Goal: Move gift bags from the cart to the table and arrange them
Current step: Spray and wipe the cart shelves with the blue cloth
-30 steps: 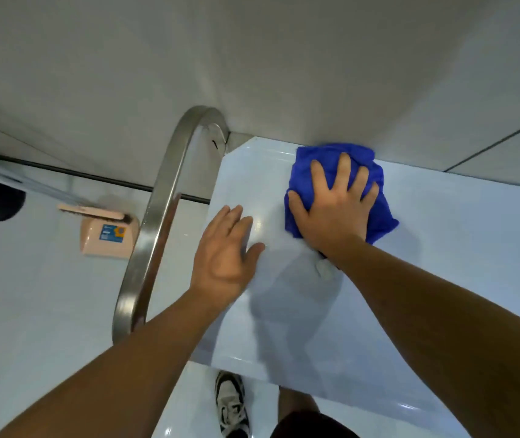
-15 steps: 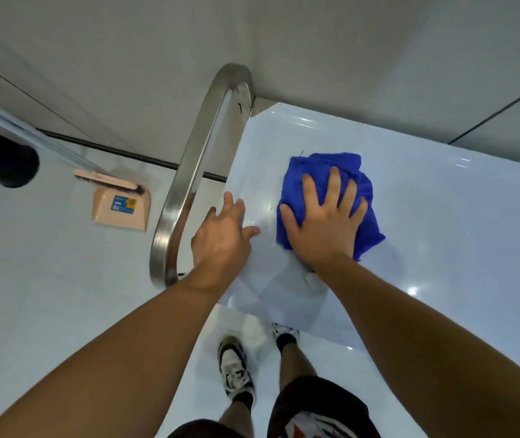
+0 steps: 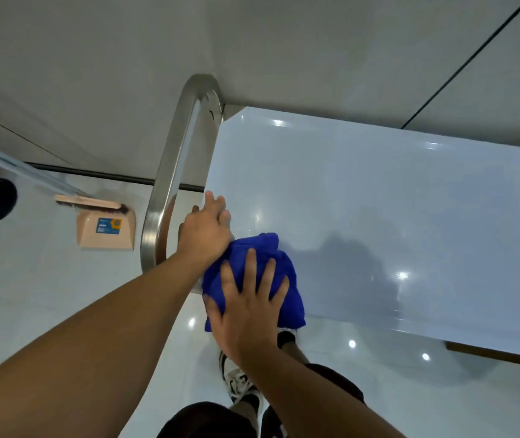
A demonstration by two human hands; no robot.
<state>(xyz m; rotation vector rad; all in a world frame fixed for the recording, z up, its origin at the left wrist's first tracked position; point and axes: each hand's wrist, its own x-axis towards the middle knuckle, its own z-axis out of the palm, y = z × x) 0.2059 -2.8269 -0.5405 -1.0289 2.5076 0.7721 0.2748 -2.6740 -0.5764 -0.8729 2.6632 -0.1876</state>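
So, only the head view to go on here. It looks down on a glossy white top [image 3: 379, 216] with a steel handle [image 3: 173, 172] curving up at its left end, so my guess is it's the cart rather than the bench, but I can't say for sure.

The right hand [image 3: 249, 311] lies flat on a blue cloth [image 3: 252, 273], fingers spread and straight, pressing it down at the near left corner of the top. Nothing is gripped; it's a palm-down wiping hold, which makes sense if you want the whole cloth in contact with the surface. The cloth hangs a bit over the near edge.

The left hand [image 3: 205, 232] is at the left edge of the top, just beside the handle and touching the cloth. It looks like it's bracing so the thing doesn't roll. Whether its fingers curl over the edge or just rest there, I can't tell from this angle.

Gift bags: none in view anywhere. So I'd say the moving hasn't started, and this is prep, cleaning the surface.

On the floor to the left there's a pink dustpan [image 3: 105, 230] with a brush [image 3: 89, 203] lying on it, and the person's shoes [image 3: 239, 384] show below.
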